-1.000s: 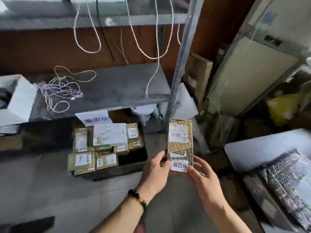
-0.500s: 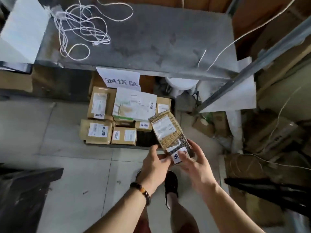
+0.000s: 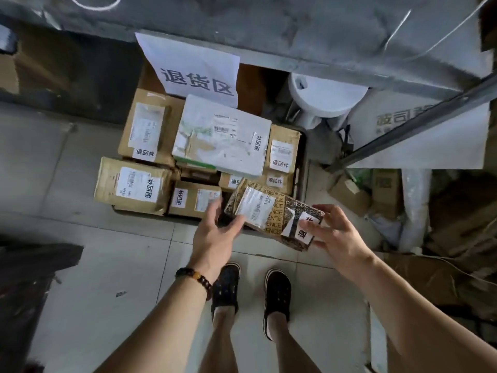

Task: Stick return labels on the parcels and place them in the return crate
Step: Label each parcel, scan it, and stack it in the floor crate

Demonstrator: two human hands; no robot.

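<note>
A brown patterned parcel [image 3: 277, 214] hangs tilted over the front right corner of the dark return crate [image 3: 303, 162]. It carries a white shipping label and a return label [image 3: 301, 234] at its right end. My right hand [image 3: 336, 235] grips that end, thumb on the return label and fingers over the far edge. My left hand [image 3: 215, 232] is spread at the parcel's left end, its thumb touching the lower edge. Several labelled cardboard parcels [image 3: 134, 184] and a white parcel [image 3: 220, 135] fill the crate.
A white paper sign [image 3: 193, 68] hangs from the grey shelf [image 3: 295, 28] above the crate. A white round object [image 3: 322, 95] and a slanted metal post [image 3: 416, 130] stand to the right, with cardboard clutter beyond. My black shoes [image 3: 226, 286] stand on the tiled floor.
I have leaned closer to the crate and lowered the parcel toward its front right corner, turning it nearly flat. My left hand has loosened from a grip to a spread touch.
</note>
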